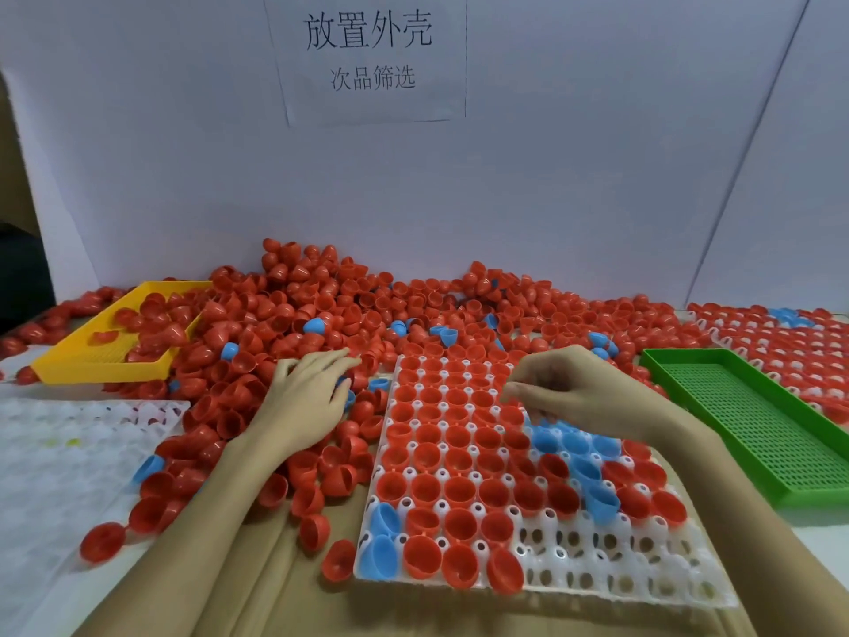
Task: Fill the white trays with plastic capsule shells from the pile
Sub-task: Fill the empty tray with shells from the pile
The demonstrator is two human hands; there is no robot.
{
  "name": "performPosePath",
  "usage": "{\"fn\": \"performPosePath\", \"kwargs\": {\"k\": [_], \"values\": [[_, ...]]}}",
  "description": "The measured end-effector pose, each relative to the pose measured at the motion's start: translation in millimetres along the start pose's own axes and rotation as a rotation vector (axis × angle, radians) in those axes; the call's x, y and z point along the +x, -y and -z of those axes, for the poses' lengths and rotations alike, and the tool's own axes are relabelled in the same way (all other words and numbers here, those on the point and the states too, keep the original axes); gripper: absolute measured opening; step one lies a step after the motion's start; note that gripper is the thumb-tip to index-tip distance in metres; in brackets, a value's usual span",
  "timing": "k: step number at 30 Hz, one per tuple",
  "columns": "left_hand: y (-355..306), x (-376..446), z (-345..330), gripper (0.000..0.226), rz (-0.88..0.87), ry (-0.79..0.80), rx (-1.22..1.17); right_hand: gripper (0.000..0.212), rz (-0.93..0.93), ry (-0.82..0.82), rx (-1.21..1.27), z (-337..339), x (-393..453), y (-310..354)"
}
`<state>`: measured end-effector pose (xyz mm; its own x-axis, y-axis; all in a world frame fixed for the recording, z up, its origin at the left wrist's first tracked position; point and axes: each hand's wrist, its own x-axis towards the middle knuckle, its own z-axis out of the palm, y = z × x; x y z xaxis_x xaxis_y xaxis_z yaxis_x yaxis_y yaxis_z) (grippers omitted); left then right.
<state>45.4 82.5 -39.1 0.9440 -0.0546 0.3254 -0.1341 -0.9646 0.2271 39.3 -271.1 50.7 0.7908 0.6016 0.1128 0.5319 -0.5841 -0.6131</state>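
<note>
A big pile of red capsule shells (321, 310), with a few blue ones mixed in, lies along the back wall. In front of it is a white tray (620, 574). Most of its pockets hold red shells and several hold blue ones; its near right rows are bare. My left hand (308, 397) rests flat on the pile just left of the tray, fingers spread, with a blue shell (348, 397) at the thumb. My right hand (574, 388) hovers over the tray's upper right part with its fingers bent down. Blur hides whether they pinch a shell.
An empty white tray (69, 462) lies at the left. A yellow mesh basket (59, 367) with red shells sits at the back left. An empty green mesh basket (735, 420) stands right of the tray. Behind it is a filled white tray (808, 356). Loose shells lie on the brown cardboard (285, 599).
</note>
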Motion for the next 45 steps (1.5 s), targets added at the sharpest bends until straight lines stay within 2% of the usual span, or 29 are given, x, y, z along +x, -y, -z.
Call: {"fn": "performPosePath", "kwargs": {"k": [3, 5, 10, 12, 15, 17, 22, 24, 27, 32, 35, 42, 45], "values": [[1, 1, -4, 0.045, -0.026, 0.055, 0.044, 0.019, -0.041, -0.093, 0.016, 6, 11, -25], [2, 2, -5, 0.038, -0.009, 0.033, 0.036, 0.020, -0.057, -0.130, 0.024, 8, 11, -38], [1, 5, -9, 0.014, 0.023, -0.058, 0.039, 0.022, -0.035, -0.257, 0.109, 11, 6, -55], [-1, 3, -8, 0.014, 0.038, -0.111, 0.080, 0.022, -0.031, -0.301, 0.092, 13, 2, -58], [-8, 0, -1, 0.017, 0.054, -0.278, 0.073, 0.022, -0.021, -0.364, 0.054, 14, -4, -62], [-12, 6, 5, 0.019, 0.044, -0.311, 0.059, 0.022, -0.019, -0.394, 0.030, 14, -7, -63], [-24, 53, 15, 0.026, 0.033, -0.074, -0.137, 0.020, -0.025, -0.441, -0.003, 12, -7, -66], [-28, 73, 13, 0.022, 0.053, 0.047, -0.124, 0.017, -0.030, -0.456, -0.004, 9, -8, -67], [-31, 90, 2, 0.040, 0.110, 0.231, -0.028, 0.014, -0.029, -0.471, 0.012, 6, -9, -68], [-23, 102, -2, 0.053, 0.161, 0.363, -0.064, 0.015, -0.042, -0.511, 0.015, 6, -9, -69], [-15, 91, -3, 0.049, 0.135, 0.271, -0.225, 0.014, -0.053, -0.518, 0.009, 6, -10, -70], [-21, 55, 5, 0.020, 0.045, -0.168, -0.421, 0.015, -0.055, -0.512, -0.003, 6, -11, -66], [-35, 35, 16, 0.012, 0.086, -0.305, -0.727, 0.015, -0.050, -0.514, 0.009, 6, -11, -65]]}}
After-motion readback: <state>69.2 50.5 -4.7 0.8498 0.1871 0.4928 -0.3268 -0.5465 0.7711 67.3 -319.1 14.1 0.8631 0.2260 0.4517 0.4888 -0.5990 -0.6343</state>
